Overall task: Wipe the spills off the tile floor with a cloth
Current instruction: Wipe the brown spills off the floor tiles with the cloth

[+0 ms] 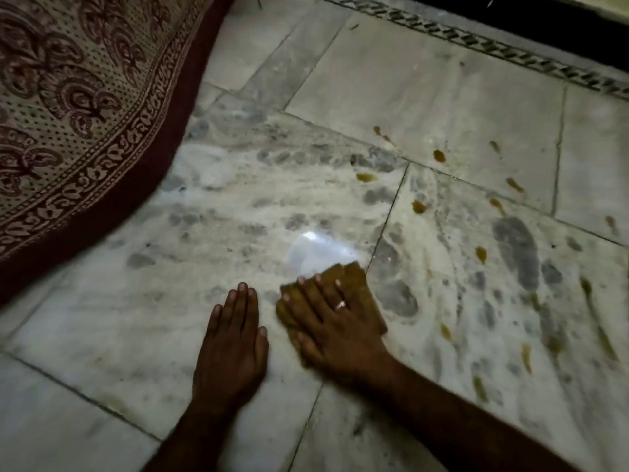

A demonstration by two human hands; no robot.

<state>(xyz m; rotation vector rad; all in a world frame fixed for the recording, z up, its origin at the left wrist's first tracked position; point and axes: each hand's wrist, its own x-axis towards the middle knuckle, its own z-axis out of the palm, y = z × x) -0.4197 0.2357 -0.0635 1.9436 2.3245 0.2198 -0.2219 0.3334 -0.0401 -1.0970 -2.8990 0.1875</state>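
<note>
Right hand (335,321) flat, fingers straight, pressing cloth (357,284) on floor (102,335); left hand (233,338) flat, empty. Brown spills (439,155) rightward remain unwiped; most work left.

Printed fabric (68,97), cream with maroon paisley motifs and dark red edge, upper left; patterned inlay strip (493,46) upper right; dark band (510,11) beyond it

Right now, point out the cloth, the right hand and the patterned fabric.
cloth (354,279): head view, bare far corner past the fingertips.
right hand (337,325): head view, back of the hand.
patterned fabric (78,107): head view, its printed middle.
</note>
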